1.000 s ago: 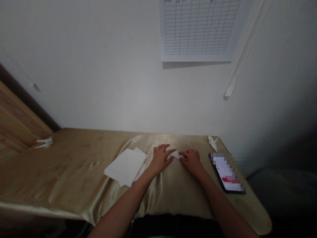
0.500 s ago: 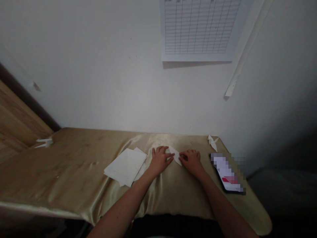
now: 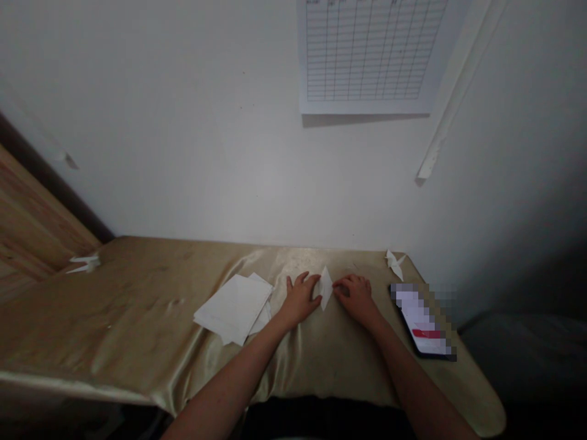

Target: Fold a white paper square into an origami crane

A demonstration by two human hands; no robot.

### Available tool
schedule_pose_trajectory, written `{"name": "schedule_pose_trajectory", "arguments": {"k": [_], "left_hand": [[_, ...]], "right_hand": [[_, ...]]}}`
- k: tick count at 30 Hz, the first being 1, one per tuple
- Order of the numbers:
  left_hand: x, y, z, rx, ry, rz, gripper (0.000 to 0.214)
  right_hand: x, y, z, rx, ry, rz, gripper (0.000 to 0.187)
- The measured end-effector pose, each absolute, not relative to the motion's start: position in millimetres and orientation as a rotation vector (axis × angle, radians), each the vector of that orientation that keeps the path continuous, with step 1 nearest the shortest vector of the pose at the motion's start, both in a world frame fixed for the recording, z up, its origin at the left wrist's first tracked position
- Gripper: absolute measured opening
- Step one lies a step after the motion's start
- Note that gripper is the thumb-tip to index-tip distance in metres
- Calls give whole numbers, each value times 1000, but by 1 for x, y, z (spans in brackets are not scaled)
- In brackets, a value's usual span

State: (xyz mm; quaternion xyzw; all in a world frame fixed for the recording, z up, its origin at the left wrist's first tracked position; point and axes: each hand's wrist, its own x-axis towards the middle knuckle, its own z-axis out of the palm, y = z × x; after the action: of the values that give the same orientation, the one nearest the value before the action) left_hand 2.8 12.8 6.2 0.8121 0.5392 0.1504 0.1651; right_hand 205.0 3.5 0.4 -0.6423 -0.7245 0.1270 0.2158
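Note:
A small folded white paper piece [image 3: 325, 287], diamond-shaped, lies upright on the gold satin cloth [image 3: 137, 330] between my two hands. My left hand [image 3: 300, 299] rests on the cloth at the paper's left edge, fingers stretched and touching it. My right hand [image 3: 356, 296] sits at the paper's right edge with its fingers curled, the fingertips pinching or pressing that edge.
A stack of white paper sheets [image 3: 235, 307] lies left of my hands. A phone [image 3: 422, 322] lies at the right edge. A folded paper crane [image 3: 394, 263] stands at the back right corner, another paper figure [image 3: 84, 263] at the far left. A grid chart [image 3: 369, 52] hangs on the wall.
The folded paper has turned from lying slanted to pointing straight away from me. My left hand slid a little back; my right hand stayed at the paper's right edge.

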Motion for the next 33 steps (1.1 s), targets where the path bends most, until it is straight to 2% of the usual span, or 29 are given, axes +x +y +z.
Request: {"name": "schedule_pose_trajectory", "arguments": {"k": [7,14,24,33], "left_hand": [[0,11,8,2318,1452,472,31],[2,8,9,2374,1460,450,46],[-3,13,8,2412,1538,448,42],[-4,17,7,2400,1566,475,25]], "right_hand": [[207,5,-1,-1770,-2027,369,31],[204,6,-2,-1769,-2073,373,31],[207,3,2,-1754,-2045,163,13],[202,1,5,-1562,-2160,197,16]]}}
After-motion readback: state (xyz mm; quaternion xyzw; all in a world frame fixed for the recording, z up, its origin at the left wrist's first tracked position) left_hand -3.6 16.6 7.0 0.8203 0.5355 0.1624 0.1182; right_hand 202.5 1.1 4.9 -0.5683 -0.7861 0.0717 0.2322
